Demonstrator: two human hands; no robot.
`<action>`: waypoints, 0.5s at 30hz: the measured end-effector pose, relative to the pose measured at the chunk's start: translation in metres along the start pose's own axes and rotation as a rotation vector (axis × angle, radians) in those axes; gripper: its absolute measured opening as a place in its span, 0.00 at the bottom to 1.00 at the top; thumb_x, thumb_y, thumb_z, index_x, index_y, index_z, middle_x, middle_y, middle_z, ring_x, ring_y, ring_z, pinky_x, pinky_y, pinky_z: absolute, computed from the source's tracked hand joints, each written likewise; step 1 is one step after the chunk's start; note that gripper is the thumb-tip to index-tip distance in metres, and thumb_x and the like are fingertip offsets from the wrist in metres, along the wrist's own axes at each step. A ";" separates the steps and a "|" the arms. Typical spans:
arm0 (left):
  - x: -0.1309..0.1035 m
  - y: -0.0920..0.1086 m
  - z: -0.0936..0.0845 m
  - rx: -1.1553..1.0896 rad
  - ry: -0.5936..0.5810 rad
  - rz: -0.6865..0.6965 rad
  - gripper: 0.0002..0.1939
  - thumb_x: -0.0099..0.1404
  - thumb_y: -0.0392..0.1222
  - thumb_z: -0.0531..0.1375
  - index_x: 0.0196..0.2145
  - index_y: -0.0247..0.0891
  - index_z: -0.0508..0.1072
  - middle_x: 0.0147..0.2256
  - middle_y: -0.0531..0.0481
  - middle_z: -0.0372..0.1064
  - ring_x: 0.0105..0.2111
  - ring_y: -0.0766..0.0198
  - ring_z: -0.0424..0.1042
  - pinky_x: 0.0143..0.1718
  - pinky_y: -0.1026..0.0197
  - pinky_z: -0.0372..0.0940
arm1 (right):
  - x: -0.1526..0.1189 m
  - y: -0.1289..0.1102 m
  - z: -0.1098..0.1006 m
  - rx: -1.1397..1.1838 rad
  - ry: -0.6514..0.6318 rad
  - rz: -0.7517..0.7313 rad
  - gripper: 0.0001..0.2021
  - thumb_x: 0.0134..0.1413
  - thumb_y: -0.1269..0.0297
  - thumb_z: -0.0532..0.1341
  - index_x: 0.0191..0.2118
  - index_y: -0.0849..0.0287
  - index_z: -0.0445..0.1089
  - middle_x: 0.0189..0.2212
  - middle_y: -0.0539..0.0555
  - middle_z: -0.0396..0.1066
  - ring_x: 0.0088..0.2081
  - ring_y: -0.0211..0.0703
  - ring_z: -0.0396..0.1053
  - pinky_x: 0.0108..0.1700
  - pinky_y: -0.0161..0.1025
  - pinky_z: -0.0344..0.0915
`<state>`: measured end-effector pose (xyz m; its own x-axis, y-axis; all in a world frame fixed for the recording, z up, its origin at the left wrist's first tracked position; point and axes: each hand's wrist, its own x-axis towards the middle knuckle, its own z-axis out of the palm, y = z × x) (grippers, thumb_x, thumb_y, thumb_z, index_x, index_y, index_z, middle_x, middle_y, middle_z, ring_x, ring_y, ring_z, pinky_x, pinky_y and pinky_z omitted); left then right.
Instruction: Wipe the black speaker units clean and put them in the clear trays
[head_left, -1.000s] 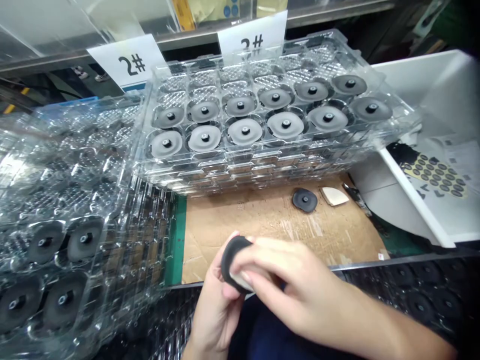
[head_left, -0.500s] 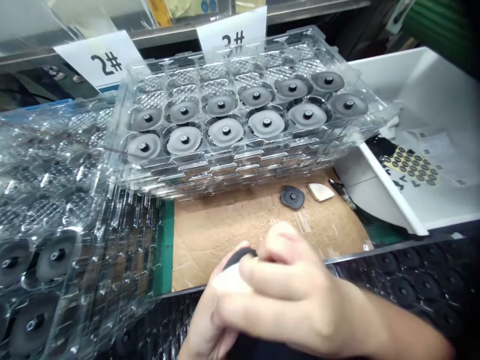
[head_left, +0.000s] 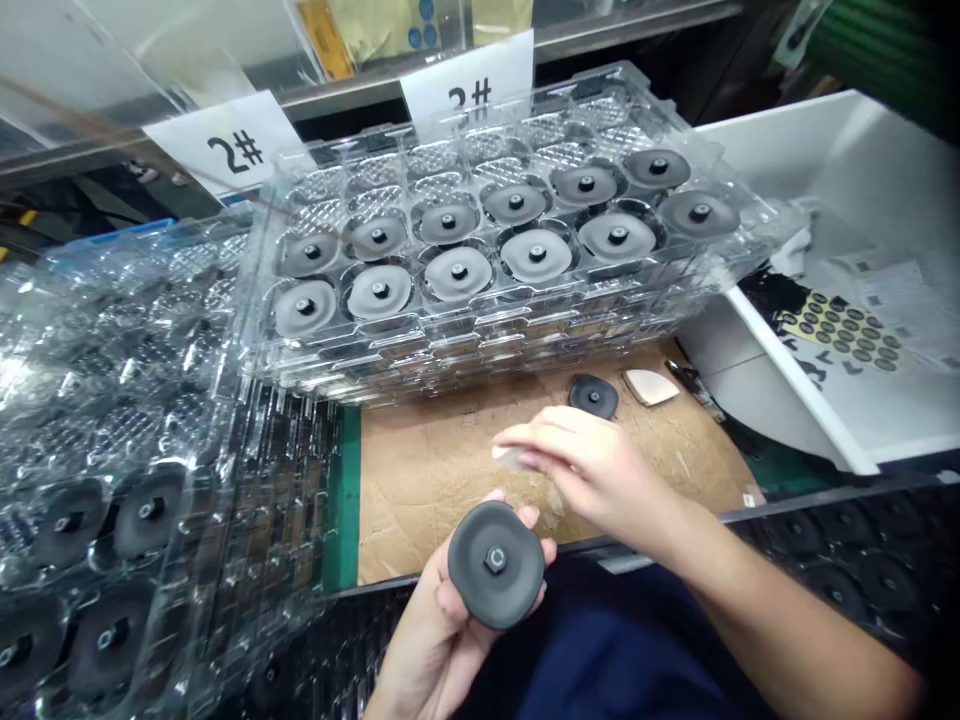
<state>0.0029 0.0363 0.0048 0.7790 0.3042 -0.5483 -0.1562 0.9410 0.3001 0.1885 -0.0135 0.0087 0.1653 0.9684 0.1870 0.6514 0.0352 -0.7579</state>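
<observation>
My left hand (head_left: 442, 620) grips a dark grey rounded disc (head_left: 514, 595) by its edges, hollow face up, with a short hexagonal stub at its centre. Pinched in the fingers of my right hand (head_left: 600, 470) is a small white pad (head_left: 508, 457), mostly hidden, held over the cardboard sheet (head_left: 412, 460) and apart from the disc. Beyond the right hand lies another dark disc (head_left: 593, 397) with a stub. A white wedge-shaped pad (head_left: 651, 387) rests beside it.
Stacked clear trays (head_left: 465, 300) hold rows of grey discs behind the cardboard. More clear trays (head_left: 217, 440) stand at the left. On the right, a white bin (head_left: 802, 375) contains a sticker sheet (head_left: 840, 330). Dark discs (head_left: 840, 590) sit in a tray at lower right.
My hands, earlier close together over the disc, have separated. The right hand has moved up and away with the white pad, and the disc's hollow face is now uncovered.
</observation>
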 end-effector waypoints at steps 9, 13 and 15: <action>0.007 0.007 -0.008 0.020 -0.017 -0.034 0.30 0.47 0.49 0.65 0.49 0.41 0.69 0.53 0.42 0.65 0.50 0.47 0.66 0.49 0.54 0.64 | -0.069 0.045 0.056 -0.099 -0.022 0.216 0.11 0.59 0.68 0.52 0.43 0.59 0.69 0.32 0.54 0.73 0.35 0.44 0.71 0.37 0.41 0.67; 0.008 0.005 -0.004 0.013 0.008 -0.036 0.29 0.47 0.48 0.66 0.48 0.43 0.69 0.49 0.44 0.69 0.46 0.50 0.70 0.46 0.56 0.67 | -0.042 0.016 0.023 -0.095 0.090 0.218 0.12 0.61 0.68 0.52 0.47 0.57 0.67 0.42 0.53 0.72 0.41 0.41 0.68 0.44 0.39 0.63; 0.010 0.003 0.001 0.027 0.055 0.029 0.29 0.47 0.46 0.67 0.48 0.41 0.70 0.41 0.45 0.74 0.40 0.54 0.74 0.42 0.58 0.69 | -0.022 -0.011 0.003 -0.061 0.153 0.063 0.13 0.61 0.70 0.52 0.49 0.55 0.65 0.43 0.50 0.71 0.39 0.37 0.67 0.42 0.37 0.60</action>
<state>0.0114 0.0419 0.0009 0.7397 0.3397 -0.5809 -0.1614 0.9276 0.3370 0.1756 -0.0342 0.0114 0.3151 0.9191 0.2365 0.6792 -0.0443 -0.7326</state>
